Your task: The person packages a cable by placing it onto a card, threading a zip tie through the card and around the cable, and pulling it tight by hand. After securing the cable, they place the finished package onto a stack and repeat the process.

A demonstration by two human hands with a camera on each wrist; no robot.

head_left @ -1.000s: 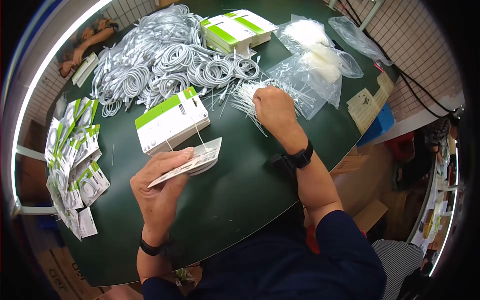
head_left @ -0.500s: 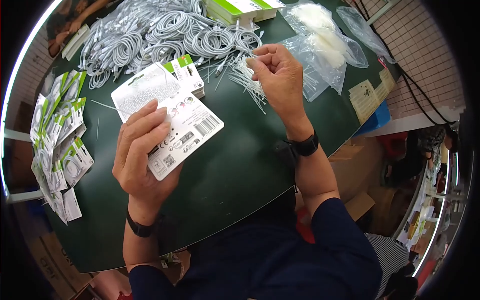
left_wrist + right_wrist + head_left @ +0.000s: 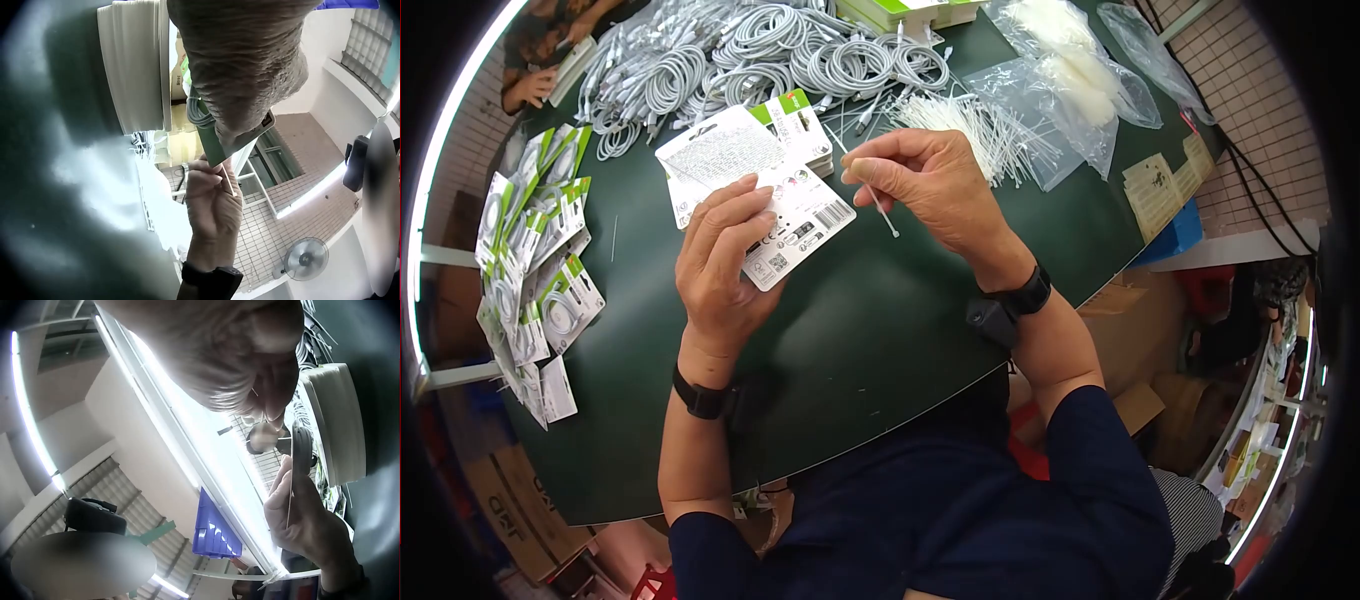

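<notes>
Both your hands are working over a green table, card in the left, tie in the right

Your left hand (image 3: 725,245) is grasping a card (image 3: 812,222), bent fingers lying across its printed back. You are holding it tilted, above the table (image 3: 880,340) and in front of a stack (image 3: 802,132) of similar cards; whether it is touching them, you cannot tell. That back is facing up, probably so you are seeing where to work, while a grey cable coil (image 3: 196,114) is sitting on the other face.

Your right hand (image 3: 930,182) is pinching one tie (image 3: 884,210) between thumb and fingertips, just beside the card. The small square head is pointing down towards you; a pinch partway along is probably keeping so thin a strip steady.

The card is looking stiff, flat and round-cornered, the tie slim, white and plastic. Loose ties are fanning out in a bristly heap (image 3: 960,125) near your right hand, seemingly for easy picking. Beyond, ringed cables (image 3: 740,50) are piling up, smooth and grey; at far left, carded packs (image 3: 540,240) are overlapping, and at right, clear bags (image 3: 1068,85) are crumpling softly
</notes>
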